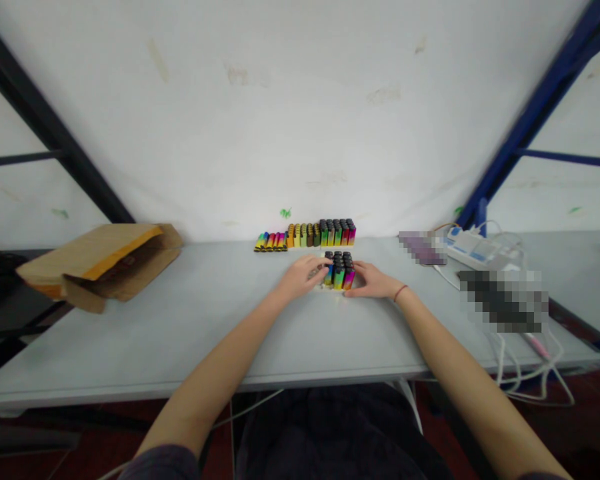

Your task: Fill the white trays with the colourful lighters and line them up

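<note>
A block of upright lighters (339, 271) with black tops and rainbow-coloured bodies stands in front of me, in what looks like a low pale holder. My left hand (301, 276) is at its left side, thumb and forefinger curved in against the leftmost lighters. From the right, my right hand (373, 281) wraps the block, thumb at the front and fingers behind. Just beyond stands a second block of black-topped lighters (337, 233). Yellow and dark lighters (303, 235) stand in rows to its left, and several multicoloured lighters (271, 242) lie flat beside those.
An open brown cardboard package (115, 260) lies on the left of the grey table (190, 347). On the right are a white power strip (473, 248), blurred-out devices (503, 300) and loose white cables (517, 373). A wall (300, 120) closes off the back.
</note>
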A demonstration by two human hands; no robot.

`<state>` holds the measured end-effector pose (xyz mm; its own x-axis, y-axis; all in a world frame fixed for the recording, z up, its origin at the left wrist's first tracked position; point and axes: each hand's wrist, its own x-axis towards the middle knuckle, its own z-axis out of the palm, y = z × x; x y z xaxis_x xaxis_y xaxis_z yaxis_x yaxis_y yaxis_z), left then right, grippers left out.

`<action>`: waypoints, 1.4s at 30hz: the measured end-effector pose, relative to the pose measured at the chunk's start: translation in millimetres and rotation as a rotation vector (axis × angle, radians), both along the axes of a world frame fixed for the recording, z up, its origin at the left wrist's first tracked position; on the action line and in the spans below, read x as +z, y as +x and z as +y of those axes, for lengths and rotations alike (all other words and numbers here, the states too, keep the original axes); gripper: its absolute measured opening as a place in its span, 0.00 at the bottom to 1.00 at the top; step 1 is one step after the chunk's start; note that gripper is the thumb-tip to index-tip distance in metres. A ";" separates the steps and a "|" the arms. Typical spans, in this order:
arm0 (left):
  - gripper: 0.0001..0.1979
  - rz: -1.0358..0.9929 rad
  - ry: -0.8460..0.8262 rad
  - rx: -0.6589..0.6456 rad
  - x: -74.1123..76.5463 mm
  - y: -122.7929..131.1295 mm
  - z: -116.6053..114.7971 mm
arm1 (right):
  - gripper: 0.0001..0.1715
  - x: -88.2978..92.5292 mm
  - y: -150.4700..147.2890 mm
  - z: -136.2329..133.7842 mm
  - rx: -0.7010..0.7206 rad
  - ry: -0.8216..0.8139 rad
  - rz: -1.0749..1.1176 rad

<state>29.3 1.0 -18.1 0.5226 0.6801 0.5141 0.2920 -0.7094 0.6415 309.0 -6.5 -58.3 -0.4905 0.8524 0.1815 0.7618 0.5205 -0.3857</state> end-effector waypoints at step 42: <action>0.23 0.601 -0.147 0.945 -7.7 -109.2 117.9 | 0.55 -1.4 0.5 -0.3 0.020 -0.010 0.016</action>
<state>-80.0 118.9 -25.8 -0.0981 0.9670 0.2352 0.9610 0.0306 0.2750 309.5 -6.8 -59.7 -0.5049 0.8440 0.1811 0.7447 0.5320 -0.4029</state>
